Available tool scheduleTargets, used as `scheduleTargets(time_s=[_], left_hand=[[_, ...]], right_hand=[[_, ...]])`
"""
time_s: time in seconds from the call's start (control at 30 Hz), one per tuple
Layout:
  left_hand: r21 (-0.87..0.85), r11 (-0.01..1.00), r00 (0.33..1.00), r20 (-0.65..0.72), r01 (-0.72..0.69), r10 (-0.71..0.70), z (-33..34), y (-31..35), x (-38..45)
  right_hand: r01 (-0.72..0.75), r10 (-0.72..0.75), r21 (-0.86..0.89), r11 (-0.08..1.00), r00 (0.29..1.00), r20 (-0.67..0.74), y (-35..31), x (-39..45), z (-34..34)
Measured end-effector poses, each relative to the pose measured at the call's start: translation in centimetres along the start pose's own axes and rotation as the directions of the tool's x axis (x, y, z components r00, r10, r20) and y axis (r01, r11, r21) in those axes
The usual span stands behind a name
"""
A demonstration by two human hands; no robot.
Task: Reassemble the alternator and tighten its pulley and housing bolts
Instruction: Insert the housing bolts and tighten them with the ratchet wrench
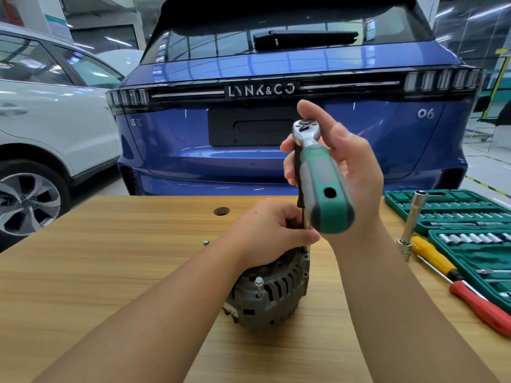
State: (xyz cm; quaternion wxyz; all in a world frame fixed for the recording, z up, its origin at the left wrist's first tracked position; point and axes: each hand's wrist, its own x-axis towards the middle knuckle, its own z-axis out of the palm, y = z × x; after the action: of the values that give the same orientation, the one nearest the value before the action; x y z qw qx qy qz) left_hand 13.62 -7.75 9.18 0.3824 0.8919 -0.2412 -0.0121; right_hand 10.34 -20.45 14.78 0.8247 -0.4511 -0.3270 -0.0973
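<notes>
A grey alternator (272, 294) stands on the wooden table (110, 272), with one housing bolt (259, 283) sticking up from its near rim. My left hand (271, 230) rests on top of the alternator and pinches the thin black extension shaft that runs down to its far rim. My right hand (340, 161) holds the green and grey ratchet wrench (320, 178) by its chrome head, above the alternator, its handle pointing toward me. The pulley is hidden under my left hand.
A loose bolt (206, 242) lies on the table left of the alternator. At the right are an open green socket set (470, 225), a chrome socket extension (412, 225), and yellow (434, 258) and red (481, 308) screwdrivers. A blue car (276, 120) stands behind the table.
</notes>
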Motion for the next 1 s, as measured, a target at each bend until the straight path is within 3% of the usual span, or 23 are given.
scheduleTargets(time_s=[0.13, 0.27, 0.33, 0.47, 0.57, 0.67, 0.9, 1.0], left_hand=[[0.024, 0.999, 0.999, -0.047, 0.025, -0.024, -0.5, 0.3, -0.4], [0.100, 0.995, 1.000, -0.010, -0.005, 0.006, -0.6, 1.2, -0.8], [0.096, 0.995, 1.000, 0.000, -0.001, 0.001, -0.6, 1.5, -0.9], [0.087, 0.996, 1.000, -0.009, 0.025, -0.024, -0.6, 1.4, -0.9], [0.042, 0.999, 1.000, -0.026, -0.003, 0.005, -0.6, 1.3, -1.0], [-0.028, 0.999, 0.999, -0.037, -0.029, 0.028, -0.5, 1.2, -1.0], [-0.002, 0.999, 0.999, 0.008, -0.034, 0.034, -0.6, 1.4, -1.3], [-0.015, 1.000, 1.000, 0.016, 0.002, -0.002, -0.4, 1.3, -0.9]], right_hand=[[0.011, -0.024, -0.123, 0.992, 0.994, -0.110, 0.1, 0.2, 0.4], [0.032, -0.146, -0.343, 0.939, 0.939, -0.310, 0.1, 0.3, 0.4], [0.000, -0.124, -0.339, 0.941, 0.932, -0.341, 0.0, 0.4, -0.1], [0.026, -0.049, -0.158, 0.987, 0.988, -0.144, 0.0, 0.3, -0.4], [0.191, -0.215, -0.280, 0.941, 0.975, -0.058, 0.9, 0.4, 0.2], [0.215, -0.241, -0.331, 0.919, 0.970, -0.038, 1.3, 0.2, 0.8], [-0.009, 0.008, -0.041, 0.999, 0.999, -0.033, 0.0, 0.3, 0.2], [-0.036, 0.037, -0.048, 0.998, 0.999, 0.006, -0.1, 0.2, 0.2]])
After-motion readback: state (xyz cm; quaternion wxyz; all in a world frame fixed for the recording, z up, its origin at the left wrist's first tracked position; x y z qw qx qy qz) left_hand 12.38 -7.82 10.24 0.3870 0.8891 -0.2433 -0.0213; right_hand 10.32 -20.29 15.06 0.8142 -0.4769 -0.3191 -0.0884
